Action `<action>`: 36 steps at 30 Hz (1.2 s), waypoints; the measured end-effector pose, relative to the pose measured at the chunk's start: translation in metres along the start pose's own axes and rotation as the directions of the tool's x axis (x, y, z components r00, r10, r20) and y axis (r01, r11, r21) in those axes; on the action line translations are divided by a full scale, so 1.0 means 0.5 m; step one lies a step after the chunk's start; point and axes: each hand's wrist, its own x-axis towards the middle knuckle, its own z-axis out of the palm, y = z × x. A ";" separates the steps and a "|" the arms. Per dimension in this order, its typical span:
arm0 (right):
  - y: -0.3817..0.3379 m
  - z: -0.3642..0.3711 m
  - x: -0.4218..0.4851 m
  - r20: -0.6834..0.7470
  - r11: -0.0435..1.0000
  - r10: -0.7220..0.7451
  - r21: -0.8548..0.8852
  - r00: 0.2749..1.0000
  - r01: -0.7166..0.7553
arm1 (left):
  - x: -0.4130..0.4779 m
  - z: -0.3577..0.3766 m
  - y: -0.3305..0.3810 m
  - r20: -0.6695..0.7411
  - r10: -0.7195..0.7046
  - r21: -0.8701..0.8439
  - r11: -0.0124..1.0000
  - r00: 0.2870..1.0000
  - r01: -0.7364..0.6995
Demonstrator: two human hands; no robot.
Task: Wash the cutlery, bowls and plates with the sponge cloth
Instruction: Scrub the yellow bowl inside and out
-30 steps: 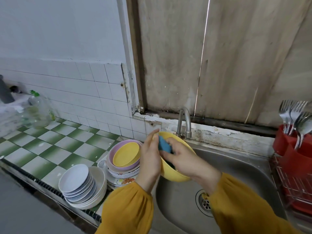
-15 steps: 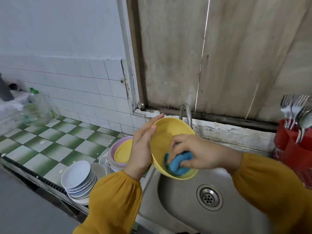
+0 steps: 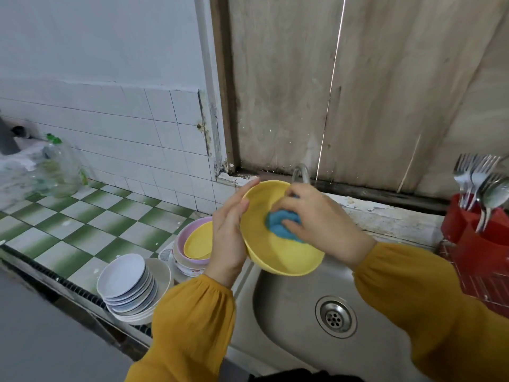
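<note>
Left hand: the left hand (image 3: 230,230) is holding the yellow bowl (image 3: 286,260) by its left side, fingers nearly straight and lying along the outer wall up to the rim, thumb hooking over the rim edge, so the rim is being pinched between thumb and fingers.
Right hand: the right hand (image 3: 316,219) is reaching inside the bowl, fingers curling round the blue sponge cloth (image 3: 278,226) and pressing it against the inner wall.
Bowl position: the yellow bowl is being held in the air, tilting toward the camera, above the back left corner of the sink (image 3: 289,312).
Sleeves: mustard sleeves (image 3: 192,321) are covering both forearms to the wrist.
Sink: the steel basin is showing its drain (image 3: 335,317) at the bottom; the tap (image 3: 301,172) is partly showing behind the bowl's rim.
Counter: the green-and-white checked counter (image 3: 68,224) is lying left of the sink.
Waiting dishes: a stack of white plates (image 3: 124,279) is sitting at the counter's front edge; just behind it a lilac bowl (image 3: 186,232) with a nested yellow dish (image 3: 198,242) is resting on more plates.
Far left: a clear bottle (image 3: 59,169) with a green cap is standing by the white wall tiles (image 3: 137,125).
Right side: a red holder (image 3: 473,224) is carrying forks (image 3: 468,172) and a spoon (image 3: 495,191), standing in a wire rack (image 3: 473,274).
Behind: weathered wooden boards (image 3: 358,78) are rising beyond the sink.
</note>
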 end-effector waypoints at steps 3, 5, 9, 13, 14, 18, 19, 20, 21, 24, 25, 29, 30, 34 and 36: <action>-0.045 0.035 0.002 -0.192 0.918 0.088 0.396 0.977 -0.005 | -0.003 0.017 -0.009 0.017 0.018 0.025 1.000 1.000 -0.018; -0.064 0.040 -0.009 -0.011 0.824 -0.014 0.566 1.000 0.018 | 0.008 -0.003 -0.005 -0.017 -0.001 0.023 1.000 1.000 0.001; -0.026 0.031 -0.017 0.345 0.954 -0.237 0.258 0.908 0.151 | 0.005 -0.045 -0.004 -0.049 -0.028 0.045 0.999 0.998 0.030; -0.036 0.063 -0.015 -0.097 0.988 0.046 0.150 0.994 -0.031 | -0.017 -0.019 -0.026 -0.019 -0.049 0.025 0.998 0.999 0.049; -0.053 0.074 -0.015 -0.167 0.954 0.073 0.299 0.983 -0.020 | -0.017 -0.013 -0.028 -0.023 -0.045 0.020 0.999 0.999 0.046; -0.079 0.067 -0.032 0.082 0.806 -0.011 0.591 0.997 -0.040 | 0.001 -0.038 -0.016 -0.088 -0.045 0.033 0.998 0.995 0.048; -0.070 0.064 -0.034 0.144 0.836 -0.061 0.547 0.988 -0.028 | 0.006 -0.049 -0.012 -0.095 -0.035 0.049 0.998 0.995 0.040; -0.060 0.064 -0.033 0.149 0.879 -0.066 0.476 0.987 -0.013 | 0.007 -0.055 -0.010 -0.089 -0.030 0.054 0.998 0.996 0.035; -0.050 0.069 -0.028 0.101 0.918 -0.025 0.397 0.995 -0.018 | 0.006 -0.054 -0.010 -0.073 -0.032 0.045 0.998 0.997 0.036; -0.067 0.083 -0.019 -0.153 0.919 0.177 0.380 0.972 -0.107 | -0.007 -0.026 -0.016 -0.010 -0.050 0.028 0.998 0.999 0.050; -0.083 0.084 -0.022 -0.157 0.881 0.210 0.460 0.965 -0.116 | -0.011 -0.020 -0.018 -0.014 -0.046 0.035 0.998 0.999 0.046; -0.088 0.072 -0.044 0.082 0.819 0.023 0.570 0.996 -0.066 | 0.006 -0.045 -0.011 -0.123 -0.040 0.050 0.998 0.992 0.047; -0.074 0.071 -0.043 0.096 0.870 0.011 0.489 0.995 -0.057 | 0.008 -0.051 -0.008 -0.121 -0.043 0.046 0.998 0.992 0.049; -0.058 0.077 -0.026 -0.246 0.933 0.250 0.319 0.936 -0.165 | -0.005 -0.024 -0.014 -0.044 -0.071 0.018 0.997 0.996 0.072; -0.088 0.075 -0.025 -0.357 0.873 0.298 0.476 0.885 -0.102 | -0.012 -0.004 -0.017 -0.027 -0.073 -0.024 0.997 0.997 0.073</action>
